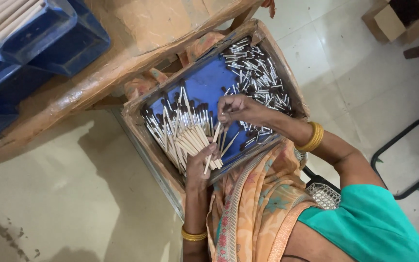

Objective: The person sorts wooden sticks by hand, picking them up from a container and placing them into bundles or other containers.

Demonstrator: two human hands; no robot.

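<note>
- A seated person is working over a shallow wooden tray (136, 112) with a blue floor, which is resting on the lap against the orange patterned cloth (258, 204).
- The left hand (199, 167) is cupping the lower end of a bundle of small brushes (183, 133), pale wooden handles with dark tips, the fingers curled partway around the handles at the tray's near edge.
- The right hand (236, 109) is hovering over the tray's middle, its fingertips pinched narrow on a single brush (213, 148) that is slanting down toward the left hand.
- The bundle is lying fanned across the tray's left part, dark tips pointing toward the far-left corner.
- A loose heap of silver ferrules with dark tufts (258, 73) is filling the tray's right part, just beyond the right hand.
- Gold bangles (312, 137) are circling the right wrist; another is on the left wrist.
- A worn wooden bench (122, 43) is standing just beyond the tray, carrying a blue plastic crate (40, 34) with more pale sticks.
- A cardboard box (389, 19) is sitting on the tiled floor, well apart at the top right.
</note>
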